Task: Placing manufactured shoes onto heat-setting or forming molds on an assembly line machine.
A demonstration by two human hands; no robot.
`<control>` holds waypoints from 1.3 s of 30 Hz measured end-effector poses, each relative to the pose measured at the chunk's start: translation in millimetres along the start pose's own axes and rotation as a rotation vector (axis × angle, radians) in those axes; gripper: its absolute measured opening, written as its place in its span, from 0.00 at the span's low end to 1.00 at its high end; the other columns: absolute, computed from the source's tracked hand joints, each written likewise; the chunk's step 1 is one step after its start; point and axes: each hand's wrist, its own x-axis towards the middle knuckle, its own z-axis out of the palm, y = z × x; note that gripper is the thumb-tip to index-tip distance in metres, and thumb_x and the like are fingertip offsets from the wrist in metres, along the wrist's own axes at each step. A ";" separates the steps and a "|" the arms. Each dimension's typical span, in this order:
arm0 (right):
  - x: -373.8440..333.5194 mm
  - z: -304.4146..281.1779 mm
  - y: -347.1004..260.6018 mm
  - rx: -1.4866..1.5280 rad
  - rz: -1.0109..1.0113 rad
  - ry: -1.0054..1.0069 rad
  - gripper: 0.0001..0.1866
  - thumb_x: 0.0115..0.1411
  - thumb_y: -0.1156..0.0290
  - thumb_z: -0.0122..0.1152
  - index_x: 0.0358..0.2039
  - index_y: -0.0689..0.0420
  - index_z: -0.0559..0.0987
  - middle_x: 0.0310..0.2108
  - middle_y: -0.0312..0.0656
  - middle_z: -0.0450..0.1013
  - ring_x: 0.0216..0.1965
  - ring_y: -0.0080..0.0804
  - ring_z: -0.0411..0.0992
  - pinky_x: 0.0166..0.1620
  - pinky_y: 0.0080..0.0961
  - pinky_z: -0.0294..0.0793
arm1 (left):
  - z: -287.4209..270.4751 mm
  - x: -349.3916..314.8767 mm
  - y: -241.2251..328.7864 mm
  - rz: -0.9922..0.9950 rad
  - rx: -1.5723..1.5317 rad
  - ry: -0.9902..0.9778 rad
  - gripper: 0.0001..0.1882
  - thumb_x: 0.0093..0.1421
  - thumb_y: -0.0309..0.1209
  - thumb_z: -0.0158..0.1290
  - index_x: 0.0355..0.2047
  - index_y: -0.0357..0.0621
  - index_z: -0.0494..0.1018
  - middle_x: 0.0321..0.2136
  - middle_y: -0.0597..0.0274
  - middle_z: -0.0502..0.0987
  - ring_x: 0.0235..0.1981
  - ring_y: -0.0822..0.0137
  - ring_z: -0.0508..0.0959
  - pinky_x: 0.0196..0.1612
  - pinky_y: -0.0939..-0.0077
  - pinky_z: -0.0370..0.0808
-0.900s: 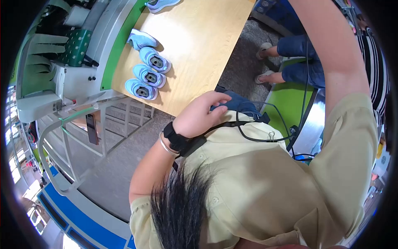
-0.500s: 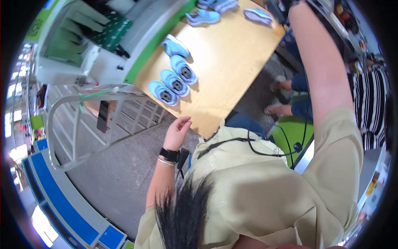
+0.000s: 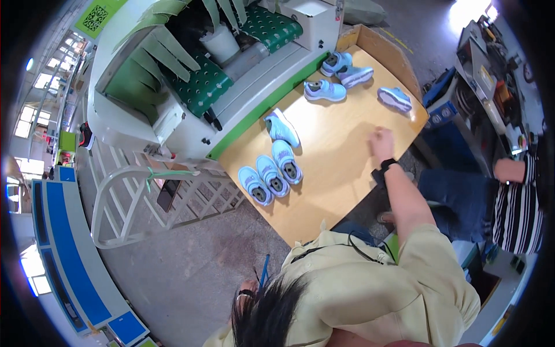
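Note:
Over the right part of a wooden tabletop (image 3: pixel 335 168), my right hand (image 3: pixel 381 144) hangs with its fingers loosely bent and apart, and nothing shows in it. The closest shoe is a light-blue sneaker (image 3: pixel 395 99) tipped on its side near the table's right end. Three upright blue sneakers (image 3: pixel 272 176) with dark pieces inside stand in a row toward the near left, and another sneaker (image 3: pixel 282 128) lies tilted behind them. More sneakers (image 3: pixel 325 90) cluster at the far edge. My left hand (image 3: pixel 247 284) is low beside my body, its fingers mostly hidden by hair.
A machine with dotted green belts (image 3: pixel 214 87) and hanging strips borders the table's far left. A white metal rack (image 3: pixel 133 202) stands at left above the floor. A cardboard wall (image 3: pixel 387 55) edges the table's far end. Someone in a striped top (image 3: pixel 517 202) is at right.
My right hand has come back from beyond the table's right end to above the tabletop. My left hand has dropped toward my body. The view has shifted, showing more of the machine and far shoes.

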 end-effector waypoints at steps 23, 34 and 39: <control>-89.3 -22.6 -75.4 0.226 -0.227 -0.369 0.33 0.46 0.72 0.70 0.52 0.62 0.67 0.47 0.52 0.65 0.50 0.50 0.64 0.54 0.40 0.65 | -624.3 57.1 234.1 0.421 0.530 0.869 0.25 0.51 0.29 0.59 0.51 0.59 0.72 0.54 0.65 0.73 0.63 0.56 0.64 0.64 0.37 0.53; -90.6 -4.8 -116.5 0.757 0.179 -0.472 0.37 0.52 0.74 0.66 0.61 0.62 0.60 0.55 0.47 0.64 0.57 0.37 0.64 0.60 0.32 0.62 | -603.9 20.0 215.7 0.797 -1.974 0.286 0.29 0.67 0.58 0.41 0.58 0.51 0.65 0.52 0.63 0.74 0.51 0.62 0.75 0.51 0.60 0.73; -86.7 -15.3 -216.1 0.949 0.125 -0.547 0.35 0.57 0.73 0.64 0.61 0.64 0.58 0.55 0.44 0.63 0.56 0.32 0.63 0.60 0.30 0.63 | -573.2 -33.4 259.0 0.745 -2.118 0.566 0.36 0.64 0.53 0.51 0.67 0.63 0.48 0.53 0.66 0.65 0.56 0.63 0.67 0.54 0.55 0.71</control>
